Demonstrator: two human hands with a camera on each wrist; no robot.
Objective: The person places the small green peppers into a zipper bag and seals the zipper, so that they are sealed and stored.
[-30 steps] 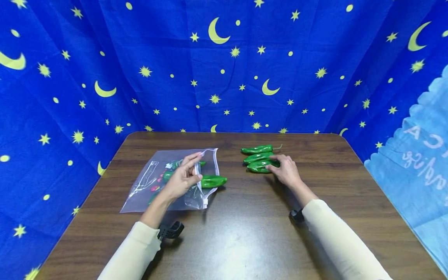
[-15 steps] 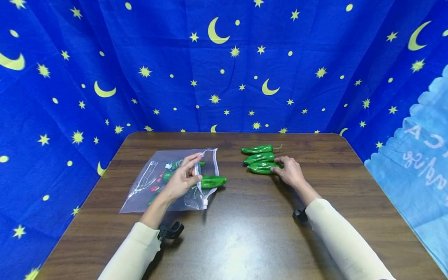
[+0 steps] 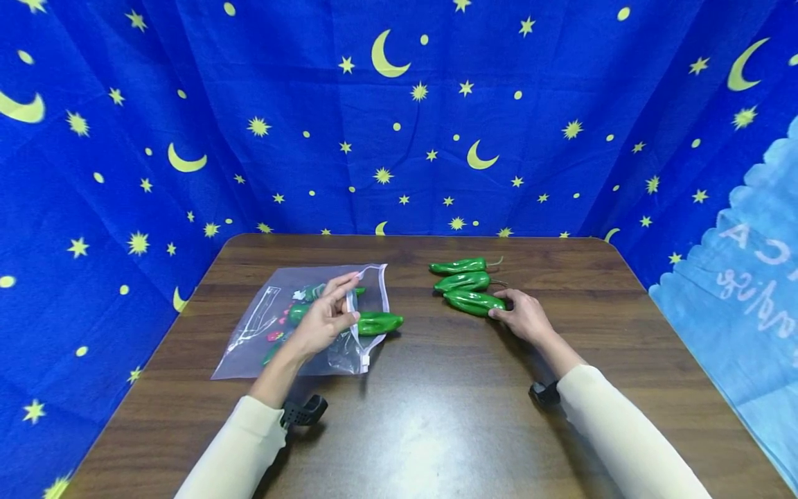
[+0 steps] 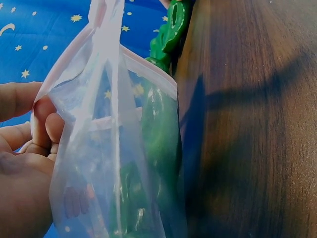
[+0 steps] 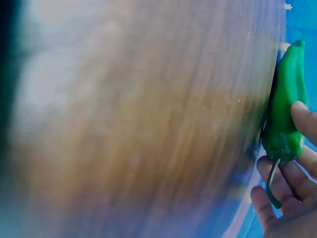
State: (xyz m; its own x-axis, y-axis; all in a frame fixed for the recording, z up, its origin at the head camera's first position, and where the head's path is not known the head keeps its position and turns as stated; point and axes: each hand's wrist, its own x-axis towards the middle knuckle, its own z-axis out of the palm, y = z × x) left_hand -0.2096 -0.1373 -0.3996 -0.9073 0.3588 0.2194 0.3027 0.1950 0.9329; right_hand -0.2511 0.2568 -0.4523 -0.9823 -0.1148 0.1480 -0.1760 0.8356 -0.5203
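Pepper (image 3: 469, 302), glossy green, long and tapered, is pinched near its stem end by the right hand (image 3: 525, 319), just beside two similar green peppers (image 3: 463, 281) on the brown wood-grain surface (image 3: 436, 388). The left hand (image 3: 321, 322) pinches the mouth of a translucent printed plastic zip bag (image 3: 249, 346); one green pepper (image 3: 382, 324) inside pokes its tip out.

Open room between loose peppers (image 3: 461, 282) and bag (image 3: 264, 329), a jutting pepper (image 3: 382, 323) apparently in its mouth.
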